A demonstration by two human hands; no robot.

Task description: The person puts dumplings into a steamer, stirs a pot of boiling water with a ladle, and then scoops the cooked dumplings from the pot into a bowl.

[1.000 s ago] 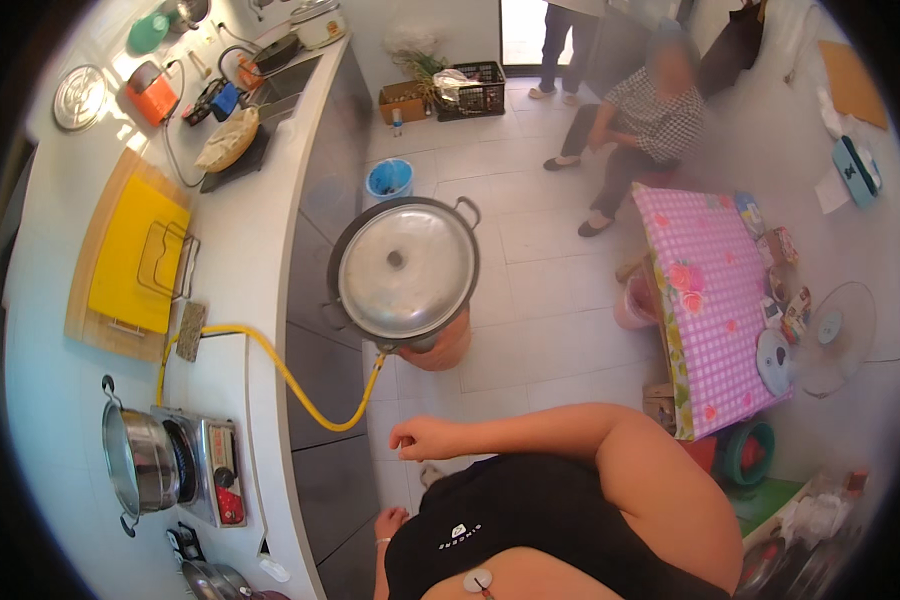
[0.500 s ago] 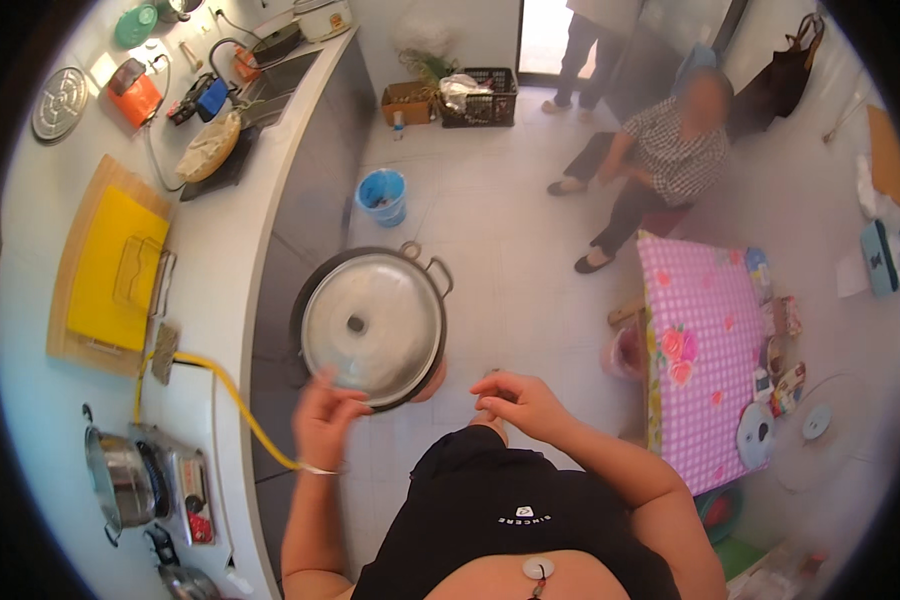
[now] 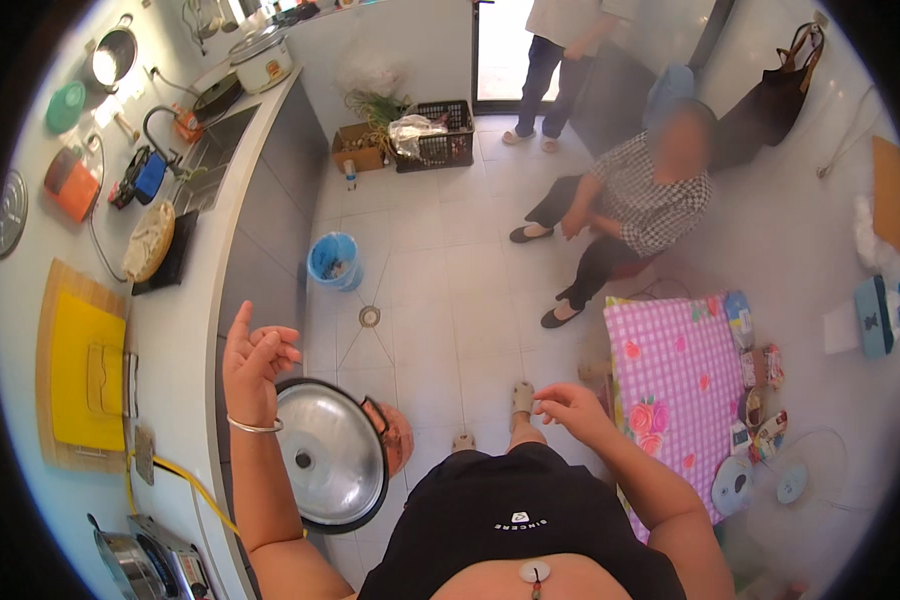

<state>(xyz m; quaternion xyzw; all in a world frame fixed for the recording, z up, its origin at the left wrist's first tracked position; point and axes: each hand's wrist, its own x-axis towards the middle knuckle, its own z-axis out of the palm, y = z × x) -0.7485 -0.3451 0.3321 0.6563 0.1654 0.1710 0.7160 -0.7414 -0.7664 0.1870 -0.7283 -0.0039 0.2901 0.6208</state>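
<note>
My left hand (image 3: 258, 365) is raised near the counter's edge, its index finger stretched out and the other fingers loosely bent. Nothing is in it. Just below it, partly behind my left wrist, a round metal lid (image 3: 345, 455) with a dark knob covers a wide dark-rimmed pot. A reddish-brown rounded body (image 3: 396, 437) shows under the pot's right side. My right hand (image 3: 573, 410) hangs in front of my shorts with loosely bent fingers and holds nothing. It is nearest to the table with a pink checked cloth (image 3: 675, 370).
The long counter (image 3: 195, 270) runs along the left, with a yellow board (image 3: 85, 370) against the wall and a gas stove (image 3: 175, 560). A blue-lined bin (image 3: 335, 262) stands on the floor. One person (image 3: 650, 190) sits ahead; another (image 3: 555, 60) stands by the doorway.
The view has shifted, and the lidded pot now sits lower and further left in it. My left hand has moved away from the lid's near edge, its index finger now extended. My right hand stays empty.
</note>
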